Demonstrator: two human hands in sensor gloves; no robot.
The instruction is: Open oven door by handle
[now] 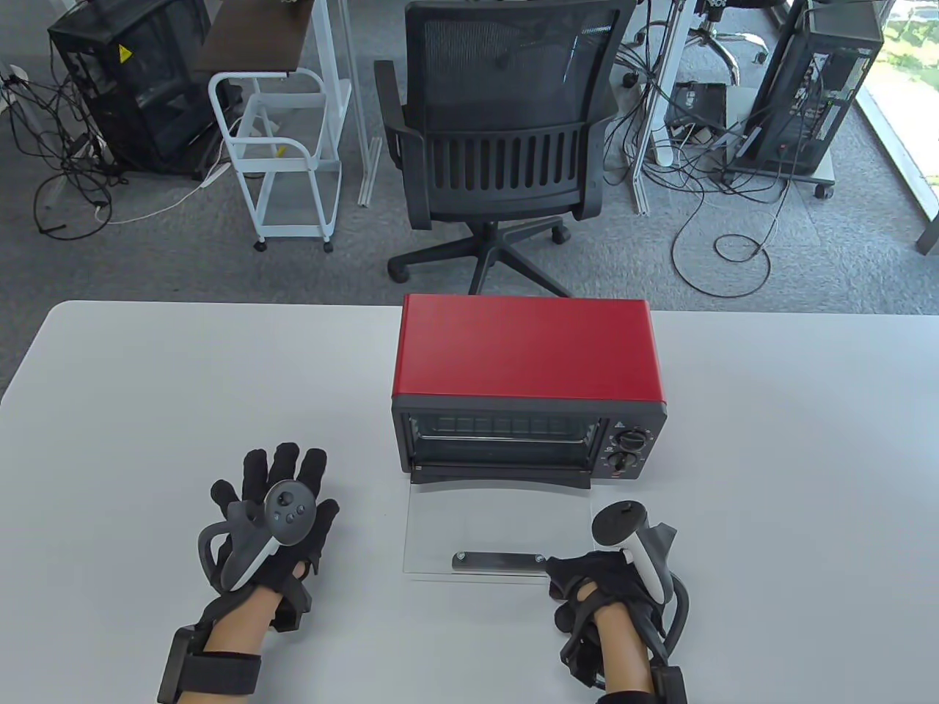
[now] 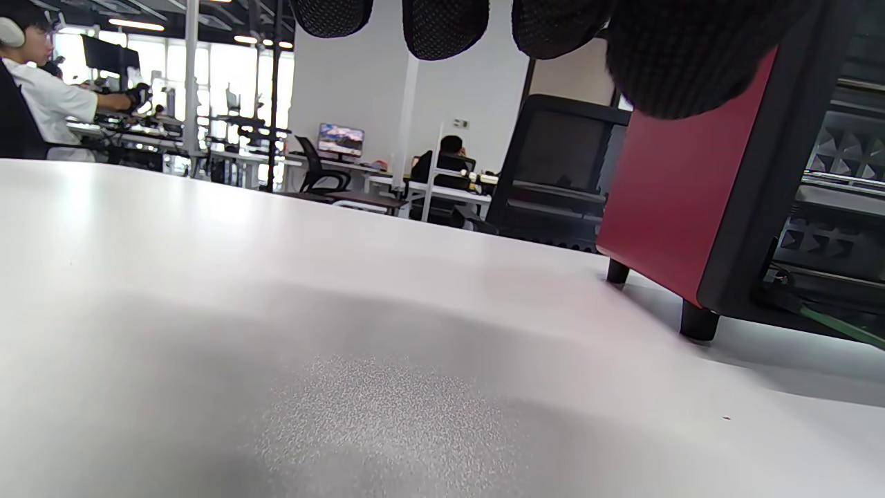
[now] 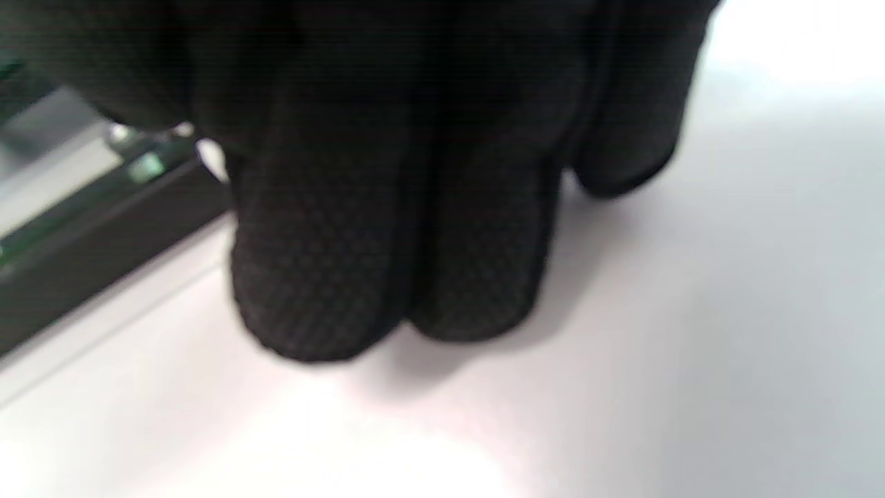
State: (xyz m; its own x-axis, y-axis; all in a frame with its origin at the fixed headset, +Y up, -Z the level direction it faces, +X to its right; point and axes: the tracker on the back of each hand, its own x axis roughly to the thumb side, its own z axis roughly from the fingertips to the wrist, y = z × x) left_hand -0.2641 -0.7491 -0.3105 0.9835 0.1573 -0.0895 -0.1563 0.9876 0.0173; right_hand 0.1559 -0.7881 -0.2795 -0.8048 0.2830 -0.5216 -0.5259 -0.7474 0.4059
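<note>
The red toaster oven (image 1: pixel 528 345) stands mid-table with its glass door (image 1: pixel 440 535) folded down flat toward me. The metal handle (image 1: pixel 499 561) runs along the door's near edge. My right hand (image 1: pixel 587 587) sits at the handle's right end with its fingers (image 3: pixel 387 263) curled down to the tabletop; the door's edge (image 3: pixel 104 214) lies just left of them, and I see nothing held. My left hand (image 1: pixel 282 484) rests flat on the table left of the oven, fingers spread. In the left wrist view the oven's red side (image 2: pixel 677 194) is close on the right.
The white table (image 1: pixel 147 411) stretches wide on both sides of the oven. The oven's two knobs (image 1: pixel 627 449) are at its front right. A black office chair (image 1: pixel 499 147) stands beyond the far table edge.
</note>
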